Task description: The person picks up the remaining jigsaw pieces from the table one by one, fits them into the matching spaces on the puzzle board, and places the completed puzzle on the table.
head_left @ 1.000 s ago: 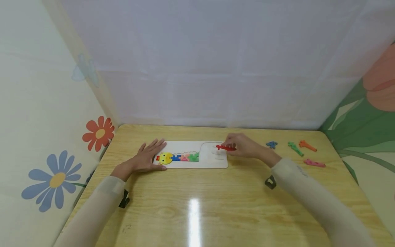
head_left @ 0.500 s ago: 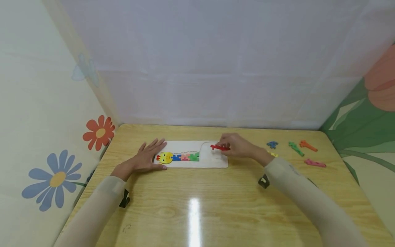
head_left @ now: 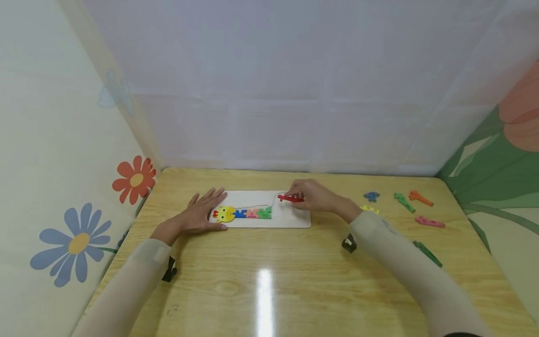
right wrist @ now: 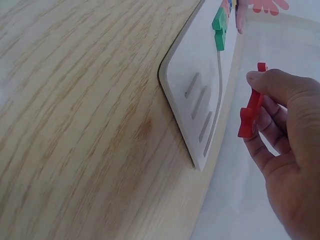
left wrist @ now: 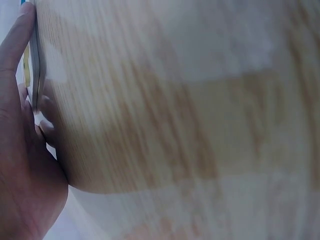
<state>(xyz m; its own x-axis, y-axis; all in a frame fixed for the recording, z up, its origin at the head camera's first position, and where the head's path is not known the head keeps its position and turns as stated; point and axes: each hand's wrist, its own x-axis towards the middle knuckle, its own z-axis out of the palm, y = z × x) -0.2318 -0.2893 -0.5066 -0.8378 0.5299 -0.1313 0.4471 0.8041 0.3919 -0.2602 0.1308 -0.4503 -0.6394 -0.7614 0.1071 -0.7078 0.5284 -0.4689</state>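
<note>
A white puzzle board lies flat on the wooden table. On its left part sit a yellow giraffe head piece and blue, pink and green neck pieces, joined in a row. My left hand rests with spread fingers on the board's left end, thumb along the near edge. Above the board's right part, my right hand pinches a red puzzle piece between thumb and fingers. In the right wrist view the red piece is clear of the board, whose right end shows several slots and a curved groove.
Loose pieces lie at the right: blue, yellow, light green, orange, pink and dark green. A pale curtain stands behind the table's far edge.
My right hand has moved left over the board with the red puzzle piece. The yellow and dark green loose pieces have come into sight from behind the right arm. The left hand stays put.
</note>
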